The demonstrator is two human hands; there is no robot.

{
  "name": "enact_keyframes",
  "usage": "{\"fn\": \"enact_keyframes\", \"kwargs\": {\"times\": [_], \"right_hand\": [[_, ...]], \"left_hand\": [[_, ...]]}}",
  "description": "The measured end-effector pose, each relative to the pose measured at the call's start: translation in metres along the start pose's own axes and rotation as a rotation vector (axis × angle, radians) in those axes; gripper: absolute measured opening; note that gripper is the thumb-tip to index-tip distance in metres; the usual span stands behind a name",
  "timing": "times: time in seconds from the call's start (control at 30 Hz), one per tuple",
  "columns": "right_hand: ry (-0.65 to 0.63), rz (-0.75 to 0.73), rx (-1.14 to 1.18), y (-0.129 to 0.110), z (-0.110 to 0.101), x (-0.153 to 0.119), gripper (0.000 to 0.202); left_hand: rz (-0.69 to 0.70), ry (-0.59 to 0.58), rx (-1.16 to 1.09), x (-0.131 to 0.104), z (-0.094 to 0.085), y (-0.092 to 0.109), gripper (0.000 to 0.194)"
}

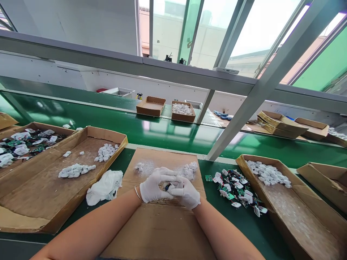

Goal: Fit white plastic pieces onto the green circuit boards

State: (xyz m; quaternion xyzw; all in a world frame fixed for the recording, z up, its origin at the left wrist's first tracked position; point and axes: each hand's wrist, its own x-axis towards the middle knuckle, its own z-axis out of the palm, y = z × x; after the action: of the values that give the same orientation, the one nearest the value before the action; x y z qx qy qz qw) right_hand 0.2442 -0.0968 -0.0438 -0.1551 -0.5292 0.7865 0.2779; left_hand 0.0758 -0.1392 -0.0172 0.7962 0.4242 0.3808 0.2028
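Over a sheet of cardboard (159, 231), my two white-gloved hands meet with fingers curled together. Between them is a small dark electronic part (168, 186), mostly covered by the gloves, so its exact kind is unclear. My left hand (153, 186) wraps it from the left and my right hand (188, 193) closes on it from the right. Behind the fingers, on the same cardboard, lie a small cluster of white plastic pieces (139, 166) at left and a larger cluster of white pieces (190, 169) at right.
Left, a cardboard tray (29, 195) holds piles of white pieces; crumpled white cloth or plastic (105, 187) lies beside it. Right are heaped circuit boards with wires (238, 189) and another tray (303, 216). A green conveyor belt (168, 131) and slanted metal post (238, 122) stand beyond.
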Motion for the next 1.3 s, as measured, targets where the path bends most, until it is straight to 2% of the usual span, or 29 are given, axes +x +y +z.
{"fn": "enact_keyframes", "kwargs": {"times": [0.07,0.17,0.33,0.57,0.7,0.83,0.97,1.17,1.3], "right_hand": [[-0.008,-0.009,0.006,-0.003,0.003,-0.002,0.033],[-0.003,-0.010,0.002,-0.006,0.007,-0.004,0.041],[0.018,0.026,-0.031,-0.007,0.007,-0.003,0.054],[0.024,0.007,-0.147,-0.008,0.008,-0.004,0.040],[0.038,-0.002,-0.241,-0.004,0.005,-0.001,0.035],[0.040,-0.051,-0.253,0.000,0.003,0.001,0.030],[0.068,-0.030,-0.162,0.001,0.003,0.000,0.037],[-0.038,-0.033,-0.020,-0.001,0.003,0.001,0.039],[-0.008,0.002,-0.036,0.002,-0.001,0.002,0.036]], "left_hand": [[0.033,0.004,-0.006,-0.001,0.000,-0.003,0.042],[0.035,0.044,-0.008,-0.003,0.004,-0.003,0.033],[0.009,0.097,-0.038,-0.005,0.009,-0.002,0.029],[-0.036,0.113,-0.016,-0.005,0.011,0.003,0.028],[-0.085,0.173,0.023,-0.006,0.019,0.004,0.016],[-0.097,0.186,0.048,-0.007,0.024,0.003,0.020],[-0.094,0.184,0.050,-0.006,0.021,0.006,0.016],[-0.114,0.237,-0.090,-0.004,0.016,0.011,0.021],[-0.178,0.237,-0.075,-0.002,0.016,0.015,0.025]]}}
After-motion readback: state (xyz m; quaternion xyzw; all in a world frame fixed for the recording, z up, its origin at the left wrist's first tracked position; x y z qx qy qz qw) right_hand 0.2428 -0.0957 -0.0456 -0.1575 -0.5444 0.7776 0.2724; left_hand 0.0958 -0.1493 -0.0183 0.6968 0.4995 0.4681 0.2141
